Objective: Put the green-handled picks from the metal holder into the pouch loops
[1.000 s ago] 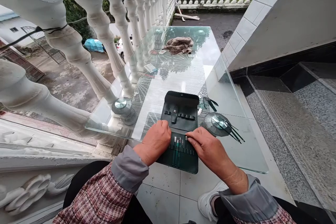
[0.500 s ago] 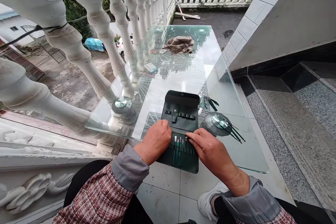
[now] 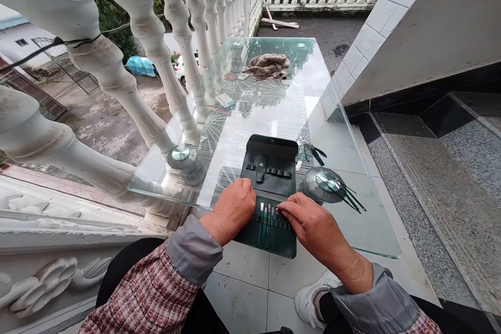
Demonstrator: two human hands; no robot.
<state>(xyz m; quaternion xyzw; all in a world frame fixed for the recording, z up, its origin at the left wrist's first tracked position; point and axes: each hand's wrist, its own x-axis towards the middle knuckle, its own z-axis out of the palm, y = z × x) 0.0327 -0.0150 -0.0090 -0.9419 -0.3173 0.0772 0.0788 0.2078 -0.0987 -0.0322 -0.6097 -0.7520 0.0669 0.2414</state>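
A dark manicure case (image 3: 270, 180) lies unfolded at the near edge of the glass table (image 3: 371, 219). Its upper half holds rows of elastic loops and a small snapped pouch. Several slim metal manicure tools (image 3: 265, 222) stand side by side in the loops of the lower half. My left hand (image 3: 236, 206) is closed on the case's left edge near the fold, its fingertips partly hidden. At the right of the tool row, my right hand (image 3: 309, 219) pinches a small manicure tool, mostly covered by the fingers, at the loops.
Nail clippers and nippers (image 3: 313, 152) lie right of the case. Thin dark sticks (image 3: 348, 195) rest over the right table support. Farther back are a crumpled brown cloth (image 3: 268, 66) and a small box (image 3: 224, 100). A white balustrade (image 3: 113, 68) runs along the left; stone steps (image 3: 434, 167) rise at right.
My right fingertips have shifted very slightly down over the small tool, covering more of it. My left hand and the case stay in place.
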